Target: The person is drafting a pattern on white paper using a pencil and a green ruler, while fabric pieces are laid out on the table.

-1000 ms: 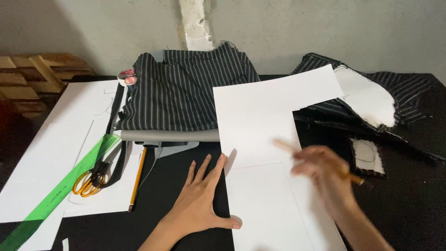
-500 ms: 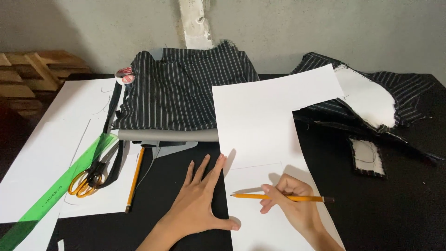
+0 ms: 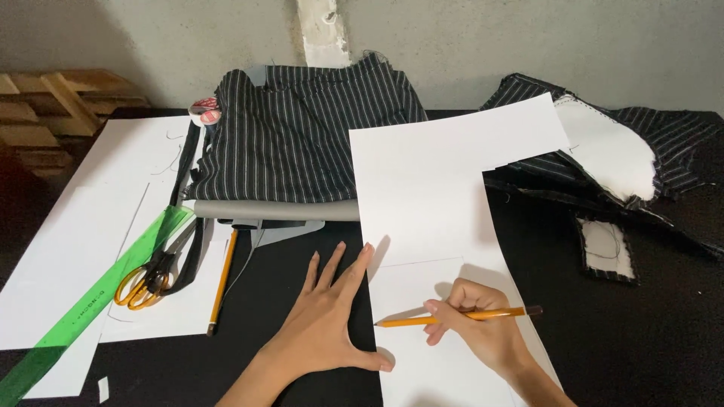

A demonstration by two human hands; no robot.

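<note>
A green ruler (image 3: pixel 90 305) and orange-handled scissors (image 3: pixel 143 280) are laid on paper at the left, with a spare pencil (image 3: pixel 221 285) beside them. The left hand (image 3: pixel 324 324) is pressed flat, fingers spread, at the left edge of the white sheet (image 3: pixel 445 188). A yellow pencil (image 3: pixel 452 316) is pinched by the right hand (image 3: pixel 483 332), tip on the sheet.

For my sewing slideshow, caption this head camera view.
Right hand holds a yellow wooden pencil on white pattern paper while the left hand steadies its edge.
</note>
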